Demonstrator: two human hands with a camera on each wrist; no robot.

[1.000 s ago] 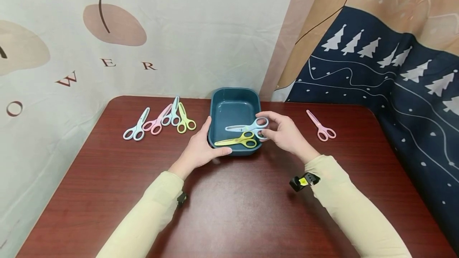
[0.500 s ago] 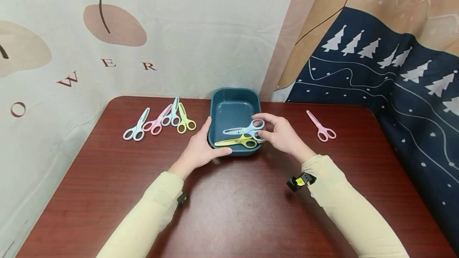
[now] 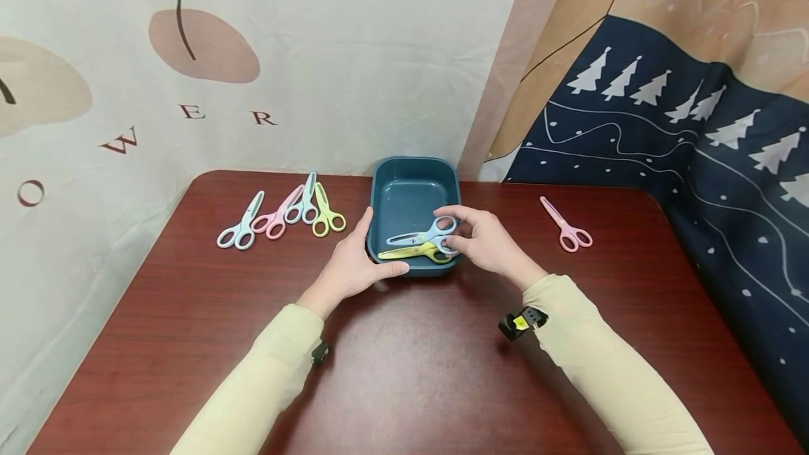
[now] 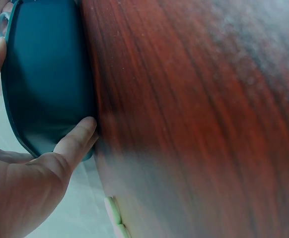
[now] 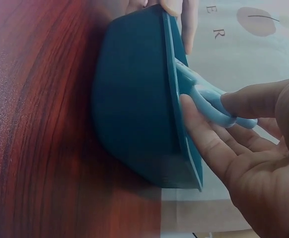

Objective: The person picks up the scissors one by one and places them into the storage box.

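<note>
A dark teal plastic box (image 3: 411, 195) stands on the table. My left hand (image 3: 347, 263) holds it at the near left corner, with the thumb at the front rim and fingers along the left wall. In the left wrist view the fingers (image 4: 77, 141) lie against the box's outer wall (image 4: 50, 74). My right hand (image 3: 489, 241) pinches light blue scissors (image 3: 413, 238) by the handle loops, the blades pointing left inside the box. In the right wrist view the blue handle (image 5: 211, 106) sits between thumb and fingers, right at the rim. Yellow-green scissors (image 3: 407, 252) lie in the box, partly covered.
Several scissors lie on the left of the table: light blue scissors (image 3: 242, 223), pink scissors (image 3: 278, 215), another light blue pair (image 3: 305, 203) and green scissors (image 3: 325, 213). Pink scissors (image 3: 564, 225) lie at the right. A printed cloth (image 3: 347, 55) hangs behind the table (image 3: 430, 371).
My right hand has moved left and slightly down with the light blue scissors, bringing them further over the yellow-green pair. My left hand and the box have stayed in place.
</note>
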